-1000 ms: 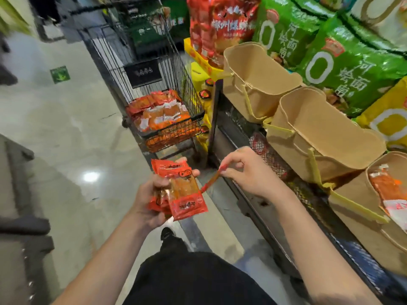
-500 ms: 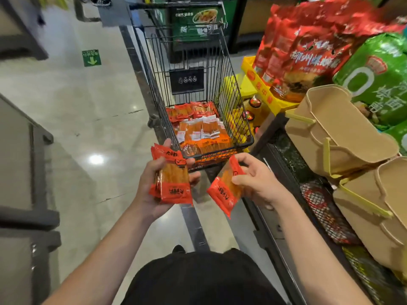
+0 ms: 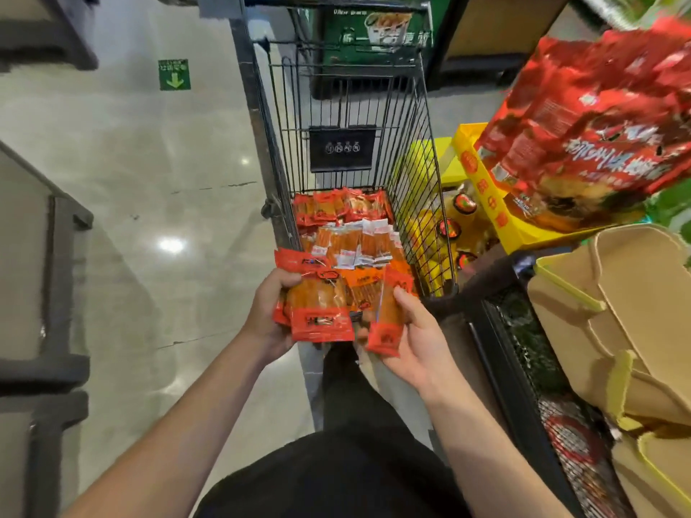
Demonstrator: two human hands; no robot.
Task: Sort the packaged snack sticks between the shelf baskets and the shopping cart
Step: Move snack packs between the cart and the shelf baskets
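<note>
My left hand [image 3: 267, 315] grips a small stack of orange-red snack stick packets [image 3: 318, 304] just before the near end of the black wire shopping cart [image 3: 273, 143]. My right hand [image 3: 415, 338] holds a single snack stick packet [image 3: 387, 319] upright, thumb on its right side, close beside the stack. Inside the cart lies a pile of packets [image 3: 351, 233], orange-red ones at the back and white-labelled ones in the middle. Tan fabric shelf baskets [image 3: 617, 323] with yellow trim stand on the shelf to the right.
Large red snack bags [image 3: 598, 125] and a yellow display box [image 3: 482, 188] sit above the baskets at upper right. A black wire shelf edge [image 3: 501, 360] runs beside my right arm. Glossy floor with a green arrow sticker [image 3: 174, 74] spreads left; dark fixtures line the far left.
My view has turned from the shelf baskets toward the cart. My right hand with its single packet has moved in next to the stack in my left hand, near the cart's end.
</note>
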